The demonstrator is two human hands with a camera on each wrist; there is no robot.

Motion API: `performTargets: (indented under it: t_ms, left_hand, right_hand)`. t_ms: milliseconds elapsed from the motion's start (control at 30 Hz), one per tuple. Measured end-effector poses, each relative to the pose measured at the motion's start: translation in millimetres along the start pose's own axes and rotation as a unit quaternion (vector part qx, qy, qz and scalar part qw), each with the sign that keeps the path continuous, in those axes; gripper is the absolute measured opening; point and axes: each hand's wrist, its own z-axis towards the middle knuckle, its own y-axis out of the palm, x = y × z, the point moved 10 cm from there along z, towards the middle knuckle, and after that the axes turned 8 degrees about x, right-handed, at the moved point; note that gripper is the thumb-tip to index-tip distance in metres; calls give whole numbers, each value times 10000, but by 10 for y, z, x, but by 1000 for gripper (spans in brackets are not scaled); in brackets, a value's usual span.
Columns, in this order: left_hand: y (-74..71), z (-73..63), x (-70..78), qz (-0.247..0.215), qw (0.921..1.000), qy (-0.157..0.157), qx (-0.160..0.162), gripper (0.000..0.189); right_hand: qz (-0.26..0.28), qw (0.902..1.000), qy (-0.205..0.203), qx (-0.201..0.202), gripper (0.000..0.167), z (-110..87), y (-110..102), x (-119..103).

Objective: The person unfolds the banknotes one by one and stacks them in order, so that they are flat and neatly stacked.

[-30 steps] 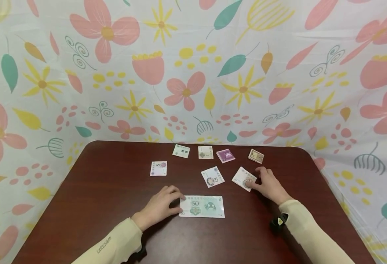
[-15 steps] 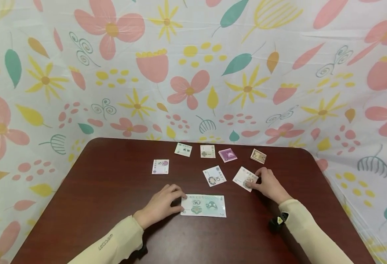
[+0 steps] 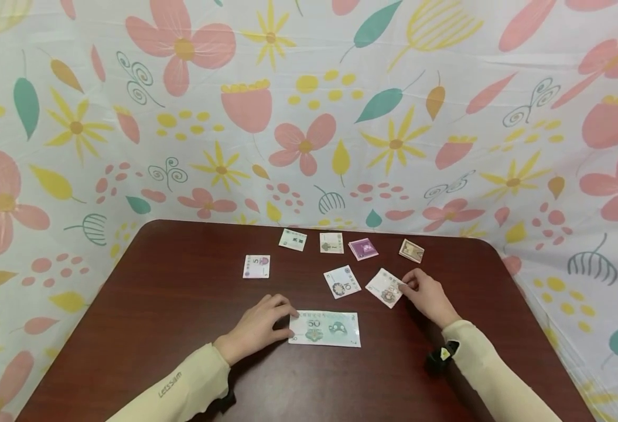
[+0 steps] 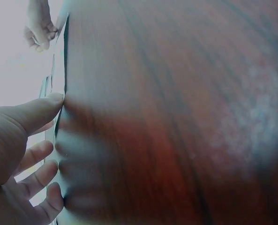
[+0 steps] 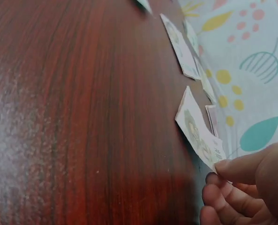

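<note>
A green banknote (image 3: 324, 329) marked 50 lies flat and unfolded near the table's middle. My left hand (image 3: 260, 326) rests at its left end, with fingertips and thumb touching its corners. In the left wrist view, the left thumb (image 4: 42, 112) touches the paper's edge and the other fingers are loosely bent at the tabletop. My right hand (image 3: 429, 295) pinches the right corner of a pale folded banknote (image 3: 384, 287) with a brownish print. From the right wrist view, this folded banknote (image 5: 195, 131) is tilted, its corner between thumb and fingers.
A folded note marked 10 (image 3: 342, 282) lies left of the right hand. Farther back are a folded 5 note (image 3: 256, 266), a green folded note (image 3: 293, 240), a folded 1 note (image 3: 331, 242), purple folded notes (image 3: 363, 249) and a brown folded stack (image 3: 411, 251). A flowered cloth (image 3: 309, 117) hangs behind.
The right hand's fingers have shifted to the pale folded note's right corner, and that note has moved slightly left and turned. The left hand and the 50 note stay in place.
</note>
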Motion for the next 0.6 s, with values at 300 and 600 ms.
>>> performTargets:
  t_ms: [300,600]
  left_hand:
    - [-15,10,13,-27,10000,21,-26,30]
    - [-1,-17,5,41,10000,-19,-11,30]
  right_hand:
    - [498,9984,183,187,19,-21,-97,-28]
    - [762,9958,196,469,19,-90,-258,-131]
